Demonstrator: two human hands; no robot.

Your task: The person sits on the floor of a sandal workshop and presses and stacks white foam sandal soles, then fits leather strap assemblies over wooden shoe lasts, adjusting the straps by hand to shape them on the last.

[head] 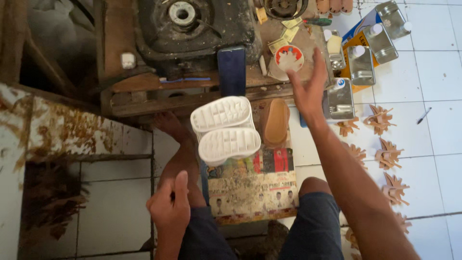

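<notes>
**Hand reaches for round tin above a pair of white soles**

Head view: soles sit at the centre of the frame, two white ridged shoe soles [225, 129] lying tread-up and overlapping on a worn printed board [252, 192] that rests across the seated person's lap and knees. Just beside them to the right lies a tan insole [275, 121], its brown face up. The right hand [308, 82] stretches forward with fingers spread wide and nothing in its grasp; its fingertips are at the edge of a small round tin [289, 58] with a red rim and pale contents, which stands on the low wooden bench [144, 82] ahead. Whether the fingers touch the tin cannot be told. The left hand [169, 204] hovers low near the left knee, curled into a loose fist with the thumb raised; a thin dark object seems pinched inside it, too small to make out. A dark blue flat slab [231, 71] leans upright at the bench edge behind the soles, in front of a grimy black machine base [192, 33]. To the right, several rectangular metal cans [361, 62] with white caps lie on the white tiled floor [433, 120], one of them just beside the right wrist. Farther right, brown folded leather pieces [385, 154] with jagged edges lie scattered on the tiles, and a dark pen [424, 115] rests apart from them. A bare foot [168, 125] shows left of the soles.
</notes>
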